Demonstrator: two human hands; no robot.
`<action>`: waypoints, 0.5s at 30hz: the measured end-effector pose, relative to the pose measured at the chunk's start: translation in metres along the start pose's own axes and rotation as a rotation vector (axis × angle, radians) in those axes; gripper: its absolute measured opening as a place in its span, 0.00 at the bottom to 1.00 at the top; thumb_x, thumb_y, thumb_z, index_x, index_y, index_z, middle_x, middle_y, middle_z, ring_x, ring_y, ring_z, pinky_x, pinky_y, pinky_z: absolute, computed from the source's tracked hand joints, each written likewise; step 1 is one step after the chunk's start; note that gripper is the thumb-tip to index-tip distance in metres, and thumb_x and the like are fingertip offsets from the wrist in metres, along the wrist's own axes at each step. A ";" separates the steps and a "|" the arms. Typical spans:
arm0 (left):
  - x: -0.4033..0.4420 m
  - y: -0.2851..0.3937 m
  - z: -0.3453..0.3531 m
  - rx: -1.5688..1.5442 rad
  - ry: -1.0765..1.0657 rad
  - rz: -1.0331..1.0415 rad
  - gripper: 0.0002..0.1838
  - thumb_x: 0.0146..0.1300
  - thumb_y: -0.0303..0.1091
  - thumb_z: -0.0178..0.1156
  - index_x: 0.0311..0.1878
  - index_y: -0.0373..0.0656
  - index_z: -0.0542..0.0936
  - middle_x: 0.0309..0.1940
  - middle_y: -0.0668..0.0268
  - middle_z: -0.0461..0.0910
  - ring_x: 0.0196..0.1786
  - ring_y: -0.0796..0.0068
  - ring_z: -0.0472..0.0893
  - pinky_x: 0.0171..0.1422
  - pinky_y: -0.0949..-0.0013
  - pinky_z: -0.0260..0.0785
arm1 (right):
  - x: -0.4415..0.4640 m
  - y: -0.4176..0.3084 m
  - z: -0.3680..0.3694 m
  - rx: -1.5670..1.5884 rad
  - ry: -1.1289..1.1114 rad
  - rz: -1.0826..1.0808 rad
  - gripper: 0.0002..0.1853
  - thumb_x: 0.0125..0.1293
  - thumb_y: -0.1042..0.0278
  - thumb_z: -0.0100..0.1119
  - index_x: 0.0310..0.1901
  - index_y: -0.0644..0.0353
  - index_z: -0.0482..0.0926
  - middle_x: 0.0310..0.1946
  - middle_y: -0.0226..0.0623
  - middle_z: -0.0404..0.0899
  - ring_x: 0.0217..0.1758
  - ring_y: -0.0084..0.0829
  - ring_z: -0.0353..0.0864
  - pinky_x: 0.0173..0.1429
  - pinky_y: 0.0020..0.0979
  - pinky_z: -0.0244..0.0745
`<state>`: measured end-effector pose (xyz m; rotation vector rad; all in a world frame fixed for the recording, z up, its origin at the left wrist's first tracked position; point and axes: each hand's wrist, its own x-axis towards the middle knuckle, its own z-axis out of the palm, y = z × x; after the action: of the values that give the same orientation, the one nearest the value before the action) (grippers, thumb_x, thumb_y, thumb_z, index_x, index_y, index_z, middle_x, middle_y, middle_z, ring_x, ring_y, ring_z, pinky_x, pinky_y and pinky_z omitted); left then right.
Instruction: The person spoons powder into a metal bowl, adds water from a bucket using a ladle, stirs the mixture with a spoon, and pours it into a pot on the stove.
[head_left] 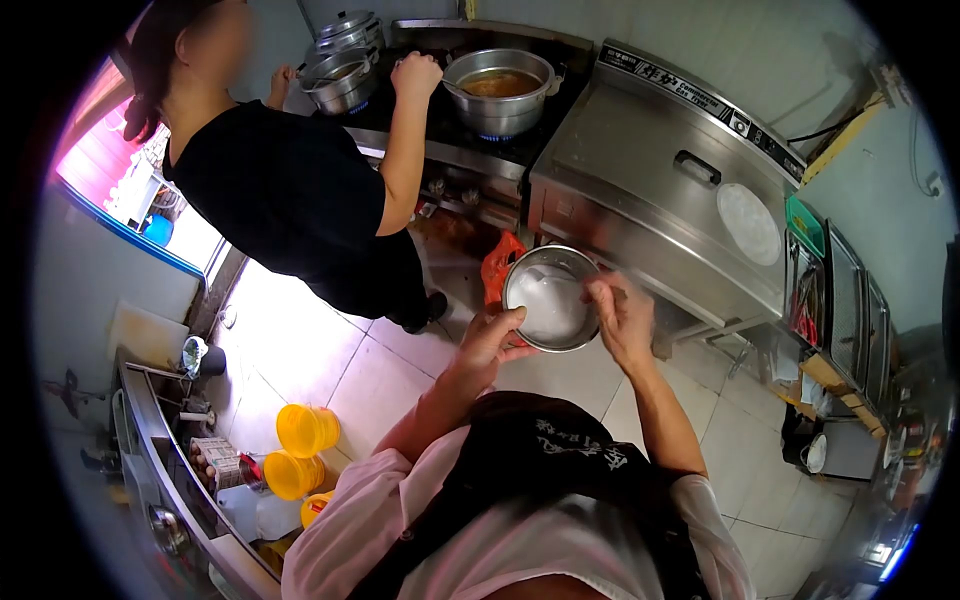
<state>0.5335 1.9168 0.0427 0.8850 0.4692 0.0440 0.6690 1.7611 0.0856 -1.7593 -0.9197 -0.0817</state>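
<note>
My left hand (pixel 487 338) grips the side of a round metal bowl (pixel 576 264), its thumb over the rim. Inside the bowl is a smooth white substance (pixel 545 302); I cannot tell whether it is liquid or powder. My right hand (pixel 625 315) is at the bowl's right rim with its fingers curled in, slightly blurred. Whatever those fingers hold, if anything, is hidden. A red plastic bag (pixel 496 268) shows just behind the bowl's left edge.
A co-worker in black (pixel 290 190) stands at the stove, near a large pot (pixel 508 118) of brown liquid over blue flames. To the right is a steel gas fryer (pixel 640 140) with a white round lid (pixel 748 224) on it. Yellow buckets (pixel 307 430) stand on the floor at left.
</note>
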 end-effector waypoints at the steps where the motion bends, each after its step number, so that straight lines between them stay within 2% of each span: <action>1: 0.000 0.003 0.000 -0.009 -0.011 0.004 0.28 0.63 0.42 0.58 0.62 0.38 0.65 0.55 0.56 0.73 0.55 0.61 0.77 0.55 0.52 0.75 | 0.005 0.003 -0.002 -0.021 0.028 -0.006 0.10 0.68 0.65 0.56 0.35 0.62 0.79 0.22 0.39 0.79 0.24 0.30 0.79 0.31 0.28 0.73; 6: 0.004 0.016 -0.002 -0.031 -0.032 0.031 0.27 0.64 0.42 0.57 0.61 0.38 0.66 0.54 0.57 0.73 0.55 0.62 0.76 0.55 0.52 0.75 | 0.004 -0.006 -0.025 -0.202 0.003 0.055 0.10 0.68 0.64 0.56 0.35 0.62 0.79 0.20 0.39 0.78 0.23 0.28 0.79 0.31 0.26 0.73; 9: 0.003 0.030 0.003 -0.025 -0.053 0.070 0.26 0.64 0.42 0.57 0.60 0.37 0.67 0.54 0.57 0.73 0.55 0.61 0.76 0.55 0.51 0.75 | -0.007 -0.013 -0.017 0.017 -0.070 0.228 0.19 0.70 0.54 0.52 0.33 0.64 0.80 0.21 0.31 0.77 0.24 0.22 0.72 0.32 0.25 0.68; 12: 0.006 0.025 -0.002 -0.057 -0.028 0.065 0.25 0.63 0.40 0.59 0.59 0.37 0.68 0.54 0.58 0.73 0.56 0.61 0.75 0.55 0.50 0.74 | -0.008 -0.006 0.003 0.053 -0.123 0.172 0.14 0.70 0.61 0.53 0.34 0.64 0.80 0.22 0.31 0.78 0.25 0.19 0.73 0.31 0.22 0.69; 14: 0.011 0.028 -0.004 -0.088 -0.018 0.072 0.25 0.62 0.39 0.59 0.59 0.38 0.68 0.54 0.58 0.72 0.57 0.61 0.74 0.56 0.50 0.74 | 0.006 -0.008 0.015 0.050 -0.020 0.055 0.12 0.70 0.64 0.53 0.35 0.64 0.79 0.24 0.31 0.79 0.26 0.18 0.74 0.32 0.22 0.70; 15: 0.013 0.026 -0.005 -0.086 0.009 0.058 0.25 0.62 0.39 0.60 0.59 0.38 0.67 0.55 0.58 0.72 0.57 0.62 0.74 0.56 0.49 0.74 | 0.012 0.001 0.015 0.048 0.019 0.032 0.10 0.69 0.66 0.54 0.35 0.64 0.78 0.24 0.34 0.79 0.26 0.22 0.76 0.32 0.24 0.71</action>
<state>0.5472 1.9403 0.0550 0.8137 0.4465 0.1203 0.6719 1.7800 0.0844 -1.7253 -0.8727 -0.0547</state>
